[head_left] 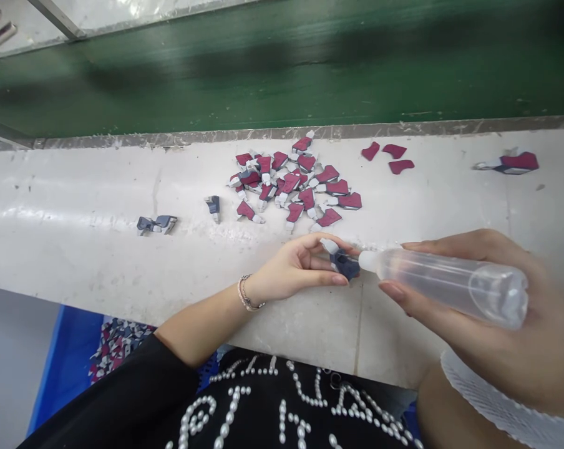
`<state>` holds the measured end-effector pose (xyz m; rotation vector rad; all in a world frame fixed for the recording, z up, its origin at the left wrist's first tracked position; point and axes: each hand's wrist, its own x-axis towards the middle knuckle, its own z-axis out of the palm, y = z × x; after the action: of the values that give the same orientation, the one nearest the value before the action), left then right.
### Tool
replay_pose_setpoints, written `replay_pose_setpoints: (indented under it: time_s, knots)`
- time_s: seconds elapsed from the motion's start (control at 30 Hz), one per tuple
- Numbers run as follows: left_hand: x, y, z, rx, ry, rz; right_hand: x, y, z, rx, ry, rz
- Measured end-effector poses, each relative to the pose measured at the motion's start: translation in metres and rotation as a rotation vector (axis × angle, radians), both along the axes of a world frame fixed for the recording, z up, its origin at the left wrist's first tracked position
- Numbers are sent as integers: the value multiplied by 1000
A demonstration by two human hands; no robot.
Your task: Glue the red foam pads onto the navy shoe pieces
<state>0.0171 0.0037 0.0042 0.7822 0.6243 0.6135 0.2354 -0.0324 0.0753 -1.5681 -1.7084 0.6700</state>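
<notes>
- Left hand (291, 265), partly curled, pinches a dark blue piece (345, 266) between thumb and fingers, the thumb on the near side.
- The dark blue piece sits at this hand's fingertips, above the pale worktop (95, 249), its light grey tip (329, 246) angled away from the wearer; a bracelet (247, 293) circles the wrist.
- Right hand (534, 337) is wrapped around a clear bottle (450, 284), thumb along the near side, fingers along the far side, opened only as wide as the bottle.
- Between the hands, the bottle's white nozzle (369, 260) points left, right beside the dark blue piece; from here I can't tell if its thin tip touches.
- Just beyond the left hand lies a heap of red-topped pieces (289, 183).
- Beyond the right hand's fingertips lie three flat red pieces (395, 151); farther right, past the knuckles, a lone red-topped piece (519, 163).
- Left of the left hand and beyond it, one dark part (213, 207), then two more dark parts (156, 224) side by side.
- Below the left forearm, a blue crate (71, 349) holds many small parts (118, 346).
</notes>
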Motion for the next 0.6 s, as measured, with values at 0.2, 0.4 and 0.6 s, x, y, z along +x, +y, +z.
replay_pose_setpoints:
  time_s: [0.2, 0.4, 0.6]
  knots:
    - [1, 0, -1, 3, -13, 17, 0, -1, 1, 7, -14, -39]
    - [-1, 1, -3, -9, 5, 10, -2, -1, 2, -8, 32, 43]
    - [-3, 3, -2, 10, 59, 8, 1, -2, 4, -20, 28, 47]
